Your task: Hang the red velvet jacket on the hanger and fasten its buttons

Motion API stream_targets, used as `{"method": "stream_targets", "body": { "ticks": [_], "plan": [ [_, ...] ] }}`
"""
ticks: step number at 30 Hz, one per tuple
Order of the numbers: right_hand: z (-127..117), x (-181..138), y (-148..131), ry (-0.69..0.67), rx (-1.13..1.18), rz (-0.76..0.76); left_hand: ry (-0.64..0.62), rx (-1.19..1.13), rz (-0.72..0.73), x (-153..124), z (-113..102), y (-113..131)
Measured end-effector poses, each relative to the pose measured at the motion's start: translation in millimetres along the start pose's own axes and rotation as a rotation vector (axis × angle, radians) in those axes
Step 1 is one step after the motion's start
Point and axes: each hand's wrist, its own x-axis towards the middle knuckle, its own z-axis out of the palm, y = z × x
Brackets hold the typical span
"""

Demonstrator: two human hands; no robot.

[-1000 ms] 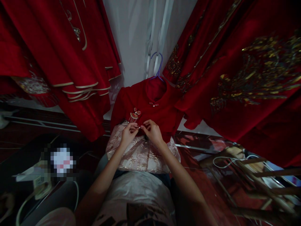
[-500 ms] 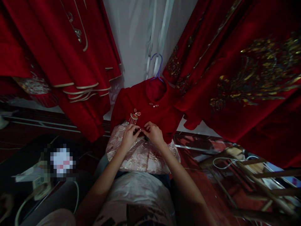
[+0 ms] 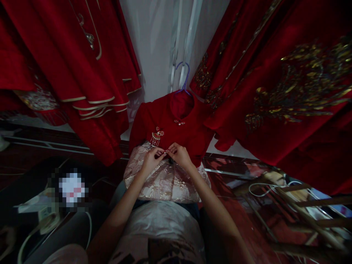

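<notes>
A red garment (image 3: 192, 132) on a purple hanger (image 3: 186, 79) is spread in front of me, with a pale shiny brocade cloth (image 3: 165, 183) along its lower part, across my lap. Beads trim the neckline, and a beaded tassel ornament (image 3: 156, 137) sits on the red cloth at the left. Just below that ornament my left hand (image 3: 150, 158) is closed in a pinch. Facing it, my right hand (image 3: 180, 156) pinches too, fingertips almost touching the left ones. A small beaded trim (image 3: 166, 151) shows between both sets of fingertips; whether it is sewn on, I cannot tell.
Red garments (image 3: 101, 73) with pale piping hang at the left. Others with gold embroidery (image 3: 302, 88) hang at the right. A wooden chair (image 3: 302, 205) with a white cable stands at the lower right. At the lower left is a dark surface (image 3: 22, 194) with a white device and cord.
My fingertips have drawn slightly closer together, and more of the small beads shows between them. The garment and surroundings stay practically where they were.
</notes>
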Motion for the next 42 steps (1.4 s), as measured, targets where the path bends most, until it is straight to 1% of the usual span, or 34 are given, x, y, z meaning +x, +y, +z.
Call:
{"method": "stream_targets", "body": {
  "ticks": [5,9,11,13,16,20,24,26,28,30,33,37,42],
  "plan": [
    [1.1,0.6,-0.6,0.005,0.058,-0.004,0.091,-0.077,-0.076,-1.1,3.0,2.5],
    [-6.3,0.3,-7.3,-0.018,0.104,0.006,0.123,-0.092,-0.093,1.8,3.6,7.8],
    [-14.3,0.2,-11.5,-0.062,0.133,0.002,0.117,-0.091,-0.069,5.1,2.2,13.6],
    [-22.6,0.2,-15.1,-0.094,0.149,-0.003,0.085,-0.083,-0.032,8.1,0.5,19.9],
    [-29.2,-0.3,-17.5,-0.097,0.151,-0.006,0.059,-0.038,-0.015,8.5,-0.5,25.0],
    [-24.1,-1.0,-16.1,-0.084,0.147,0.010,0.079,0.013,-0.053,1.8,0.7,19.3],
    [-15.0,-1.1,-14.7,-0.060,0.126,0.022,0.077,-0.071,-0.170,-4.5,0.9,13.5],
    [-12.4,-1.2,-14.8,-0.059,0.129,0.027,0.073,-0.083,-0.175,-6.2,1.1,13.8],
    [-11.3,-1.5,-15.3,-0.056,0.127,0.030,0.093,-0.062,-0.161,-7.1,1.9,14.9],
    [-11.5,-1.8,-16.0,-0.057,0.128,0.027,0.110,-0.071,-0.178,-7.3,2.9,15.8],
    [-12.6,-1.7,-16.2,-0.065,0.140,0.026,0.102,-0.173,-0.227,-6.5,3.1,16.0],
    [-12.7,-0.8,-13.8,-0.065,0.165,0.020,0.114,-0.281,-0.259,-4.6,1.9,16.3],
    [-10.4,-0.7,-11.5,-0.063,0.153,0.006,0.104,-0.317,-0.261,-3.2,3.7,14.6]
  ]
}}
